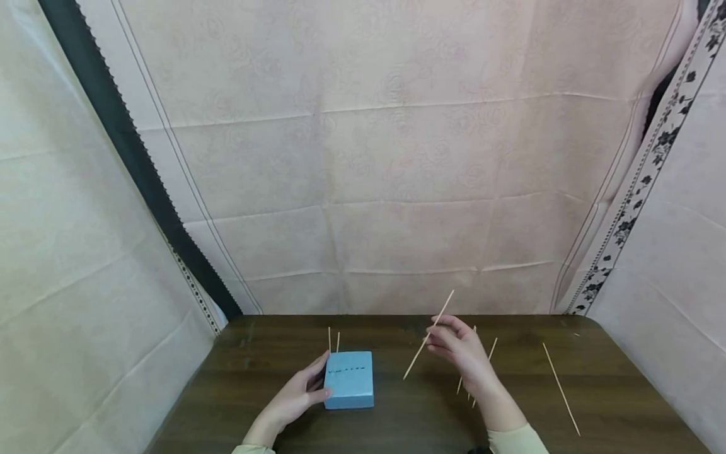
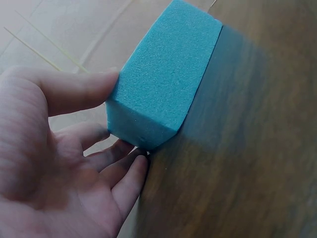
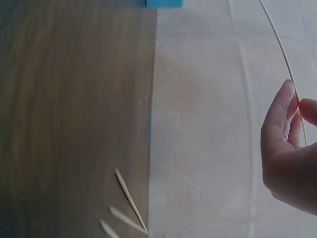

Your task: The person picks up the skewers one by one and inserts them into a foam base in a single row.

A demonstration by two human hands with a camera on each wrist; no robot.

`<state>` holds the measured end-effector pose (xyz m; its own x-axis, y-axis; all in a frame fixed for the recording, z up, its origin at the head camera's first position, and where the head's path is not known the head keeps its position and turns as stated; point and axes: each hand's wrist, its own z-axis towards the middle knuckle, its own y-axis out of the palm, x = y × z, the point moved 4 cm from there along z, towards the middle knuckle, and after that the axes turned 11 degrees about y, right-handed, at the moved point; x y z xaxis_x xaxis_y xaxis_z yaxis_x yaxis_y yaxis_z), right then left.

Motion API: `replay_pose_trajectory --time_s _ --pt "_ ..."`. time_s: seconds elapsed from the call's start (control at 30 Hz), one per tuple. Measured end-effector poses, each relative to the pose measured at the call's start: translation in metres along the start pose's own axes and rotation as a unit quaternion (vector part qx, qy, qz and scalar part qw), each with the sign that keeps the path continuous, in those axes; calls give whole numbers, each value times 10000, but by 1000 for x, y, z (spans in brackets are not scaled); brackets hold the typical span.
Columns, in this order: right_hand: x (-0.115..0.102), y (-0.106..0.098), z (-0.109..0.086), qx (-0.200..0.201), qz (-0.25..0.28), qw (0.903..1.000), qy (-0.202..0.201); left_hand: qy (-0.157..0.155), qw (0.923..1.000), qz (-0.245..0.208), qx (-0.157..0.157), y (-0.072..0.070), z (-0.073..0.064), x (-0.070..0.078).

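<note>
A blue foam block [image 1: 348,378] stands on the brown table, with a row of small dark marks across its top. Two thin wooden skewers [image 1: 329,340] stick up at its far left edge. My left hand [image 1: 299,392] grips the block by its left side; the left wrist view shows the thumb on one face and the fingers [image 2: 131,181] at the lower edge. To the right of the block, my right hand [image 1: 458,350] pinches another wooden skewer [image 1: 418,359] between thumb and fingertips. That skewer is held slanted, above the table, its lower end toward the block.
Several loose skewers [image 1: 492,348] lie on the table under and beside the right forearm. One more skewer [image 1: 561,389] lies apart, farther right. Pale cloth [image 1: 397,189] hangs behind the table's [image 1: 272,340] far edge and along both sides.
</note>
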<state>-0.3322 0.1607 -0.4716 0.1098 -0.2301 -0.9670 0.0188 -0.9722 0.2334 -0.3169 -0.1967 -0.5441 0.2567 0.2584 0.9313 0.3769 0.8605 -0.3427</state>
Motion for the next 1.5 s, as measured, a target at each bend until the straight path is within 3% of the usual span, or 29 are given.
replay_pose_trajectory --time_s 0.3,0.5,0.83,1.5 --pt "20 33 14 39 39 10000 -7 -39 10000 -56 -44 0 1 -1" --pt "28 59 12 131 -153 9994 -279 -35 10000 4 -1 0 2 -3" --pt "31 101 7 -207 -507 9973 -491 -28 10000 78 15 0 3 -1" --pt "36 134 -5 -195 -1793 9747 -1321 107 9997 237 32 0 1 2"
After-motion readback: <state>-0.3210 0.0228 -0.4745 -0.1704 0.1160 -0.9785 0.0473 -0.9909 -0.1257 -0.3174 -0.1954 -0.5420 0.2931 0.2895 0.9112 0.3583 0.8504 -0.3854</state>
